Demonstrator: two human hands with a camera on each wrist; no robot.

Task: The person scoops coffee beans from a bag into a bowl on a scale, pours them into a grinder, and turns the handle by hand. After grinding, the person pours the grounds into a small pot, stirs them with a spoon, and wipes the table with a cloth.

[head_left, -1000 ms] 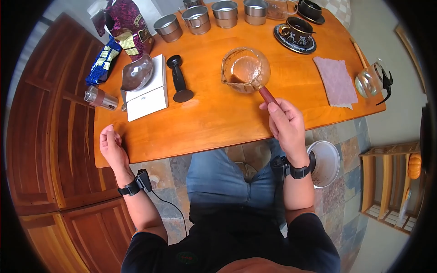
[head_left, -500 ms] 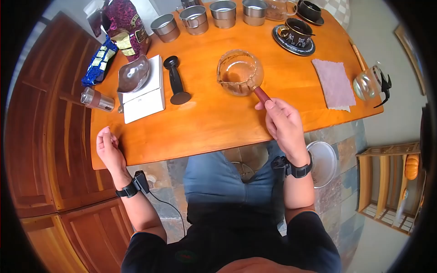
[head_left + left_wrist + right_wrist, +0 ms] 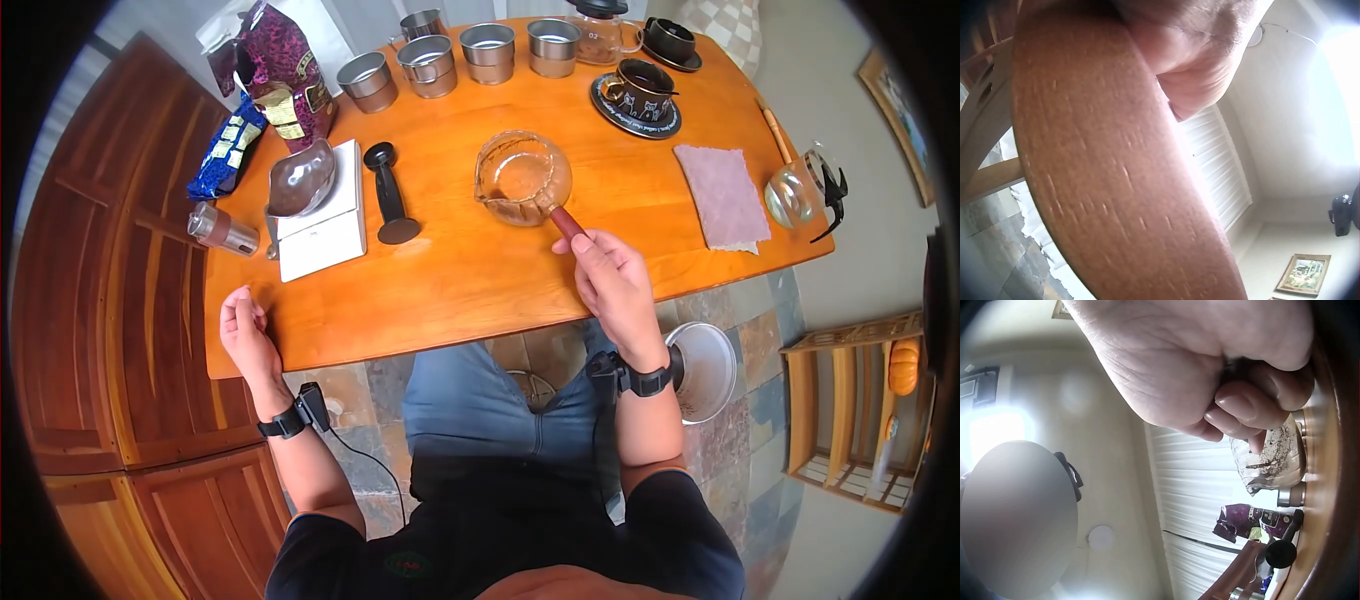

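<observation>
My right hand [image 3: 615, 285] grips the dark red handle [image 3: 568, 224] of a glass pot [image 3: 523, 180] with a pouring lip at its left. The pot is over the middle of the wooden table, its rim uppermost. Brown specks coat its glass wall [image 3: 1285, 453] in the right wrist view, where curled fingers [image 3: 1238, 406] partly cover it. My left hand [image 3: 248, 330] rests at the table's near left edge, fingers loosely curled around nothing. The table edge [image 3: 1104, 156] fills much of the left wrist view, with part of that hand above it.
A black tamper-like tool [image 3: 390, 195] lies beside a white scale [image 3: 325, 240] bearing a dark translucent bowl [image 3: 302, 180]. Several metal cups [image 3: 488, 55] line the back. At right are a black cup [image 3: 645, 90] on its saucer, a pink cloth [image 3: 725, 198] and a glass vessel [image 3: 795, 195].
The pot and right hand have shifted slightly left, and the brown patch seen inside the pot has shrunk. The head view has tilted up a little. My left hand stays at the edge.
</observation>
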